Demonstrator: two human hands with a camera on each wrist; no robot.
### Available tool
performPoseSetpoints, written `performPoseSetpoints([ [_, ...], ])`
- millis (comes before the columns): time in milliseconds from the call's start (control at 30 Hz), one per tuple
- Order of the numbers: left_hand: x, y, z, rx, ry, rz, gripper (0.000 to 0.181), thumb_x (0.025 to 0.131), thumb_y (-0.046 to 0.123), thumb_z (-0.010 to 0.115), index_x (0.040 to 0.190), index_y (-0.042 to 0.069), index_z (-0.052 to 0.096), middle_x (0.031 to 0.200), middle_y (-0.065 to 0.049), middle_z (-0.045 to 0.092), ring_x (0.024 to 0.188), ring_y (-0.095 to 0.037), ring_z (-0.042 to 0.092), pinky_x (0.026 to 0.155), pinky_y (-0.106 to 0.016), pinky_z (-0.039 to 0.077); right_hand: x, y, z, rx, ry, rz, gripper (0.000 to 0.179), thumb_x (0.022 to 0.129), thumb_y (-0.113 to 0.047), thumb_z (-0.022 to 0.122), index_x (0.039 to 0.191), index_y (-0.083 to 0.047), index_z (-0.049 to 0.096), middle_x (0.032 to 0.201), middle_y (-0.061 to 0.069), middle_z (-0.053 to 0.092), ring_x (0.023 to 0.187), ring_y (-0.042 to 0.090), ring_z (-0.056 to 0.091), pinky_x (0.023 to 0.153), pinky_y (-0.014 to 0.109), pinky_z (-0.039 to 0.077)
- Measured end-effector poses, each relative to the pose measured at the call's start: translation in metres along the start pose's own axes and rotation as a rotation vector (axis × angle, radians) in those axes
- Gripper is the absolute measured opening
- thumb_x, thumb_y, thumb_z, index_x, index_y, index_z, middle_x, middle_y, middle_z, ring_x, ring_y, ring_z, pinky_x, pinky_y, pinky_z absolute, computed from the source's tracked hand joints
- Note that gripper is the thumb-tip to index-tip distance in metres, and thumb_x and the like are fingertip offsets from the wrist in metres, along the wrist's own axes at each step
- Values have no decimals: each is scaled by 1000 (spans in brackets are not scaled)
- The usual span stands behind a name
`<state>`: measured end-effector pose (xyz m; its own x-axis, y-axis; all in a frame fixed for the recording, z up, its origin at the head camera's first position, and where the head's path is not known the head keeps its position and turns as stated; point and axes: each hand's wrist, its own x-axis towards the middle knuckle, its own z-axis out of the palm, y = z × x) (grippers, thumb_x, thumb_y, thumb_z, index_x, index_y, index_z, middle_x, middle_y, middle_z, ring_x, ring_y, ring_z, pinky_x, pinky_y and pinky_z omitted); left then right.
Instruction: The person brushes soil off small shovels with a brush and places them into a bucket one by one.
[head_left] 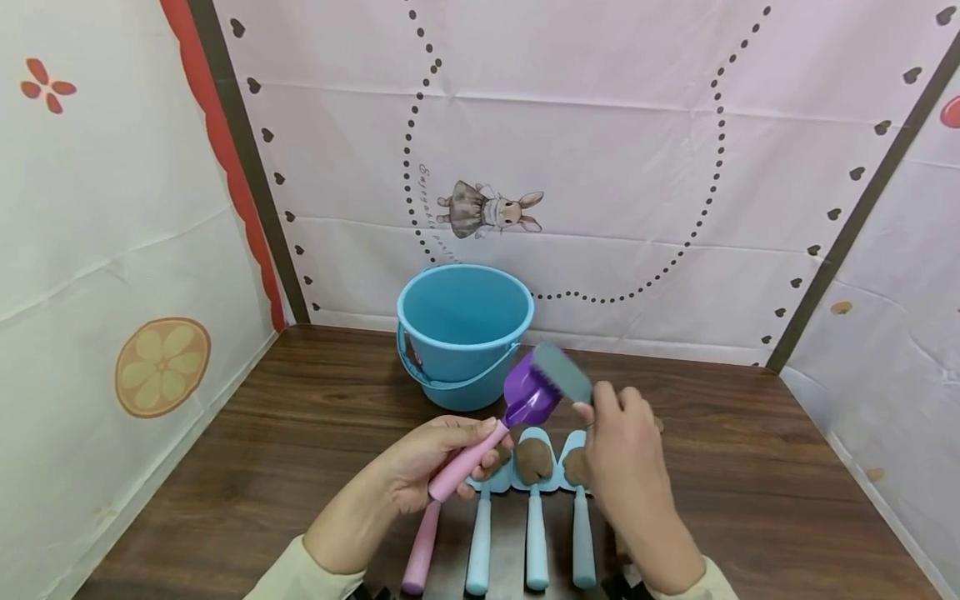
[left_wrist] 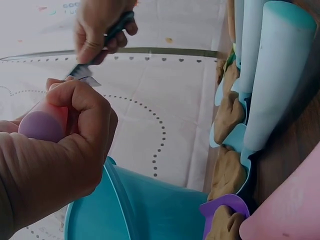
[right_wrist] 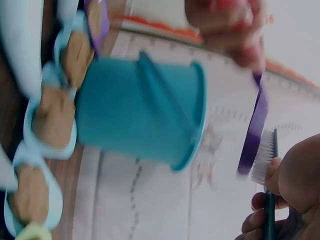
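Note:
My left hand (head_left: 408,467) grips the pink handle of a toy shovel (head_left: 517,402), its purple scoop raised above the table. My right hand (head_left: 630,462) holds a dark green brush (head_left: 564,372) by its handle. In the right wrist view the brush's white bristles (right_wrist: 263,157) meet the face of the purple scoop, seen nearly edge-on. Below both hands several light blue shovels (head_left: 536,542) lie side by side, brown dough-like lumps (head_left: 534,460) in their scoops. Another pink-handled shovel (head_left: 422,550) lies at their left; the left wrist view shows its purple scoop (left_wrist: 225,201) also bearing a lump.
A blue bucket (head_left: 465,379) stands upright behind the shovels, its handle lowered at the front. Printed cloth walls (head_left: 600,167) enclose the brown wooden table (head_left: 247,450) at the back and sides. Part of a green-tipped thing (right_wrist: 34,233) shows beside the blue shovels.

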<state>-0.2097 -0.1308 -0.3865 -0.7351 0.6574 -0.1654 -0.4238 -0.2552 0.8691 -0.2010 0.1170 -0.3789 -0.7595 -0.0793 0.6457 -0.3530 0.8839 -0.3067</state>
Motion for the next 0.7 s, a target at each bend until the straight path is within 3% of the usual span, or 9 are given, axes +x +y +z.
performPoseSetpoints([
  [133,1,-1,0,8,3,-5,30,105,31,55,109,5,69,81,0,64,71,-5,57,54,-18,49,6,14,-3,-16,3,54,24,102,-24,57,96,-1,51,76,10,38,63,24,38,54,34,36],
  [233,1,-2,0,1,6,-4,31,105,32,55,110,5,68,81,1,63,70,-5,57,54,-17,49,5,8,-7,-1,-6,41,23,102,-24,58,96,-2,52,77,9,38,64,23,38,55,33,37],
  [367,1,-2,0,-14,5,6,33,106,34,53,112,4,67,81,1,63,70,-5,56,54,-17,49,-4,-13,-9,38,-28,-74,24,99,-26,62,94,-4,54,76,4,39,65,18,37,56,30,40],
  [533,3,-2,1,-13,11,19,34,106,34,53,115,4,66,80,1,63,68,-5,57,54,-18,49,-14,-28,-3,-7,-25,-198,31,98,-36,58,88,-8,52,72,-1,30,61,12,28,53,24,29],
  [600,4,-2,2,-3,20,18,32,106,32,54,113,5,68,80,1,64,68,-5,57,53,-18,49,-13,-26,-2,-26,-5,-187,31,98,-36,57,88,-8,51,72,0,29,60,12,28,52,24,27],
  [700,4,-1,3,22,22,6,29,105,31,55,109,6,70,78,1,63,66,-5,57,53,-17,48,-8,-16,-2,-28,48,-131,28,96,-30,64,90,-4,52,72,4,34,60,17,34,52,29,33],
])
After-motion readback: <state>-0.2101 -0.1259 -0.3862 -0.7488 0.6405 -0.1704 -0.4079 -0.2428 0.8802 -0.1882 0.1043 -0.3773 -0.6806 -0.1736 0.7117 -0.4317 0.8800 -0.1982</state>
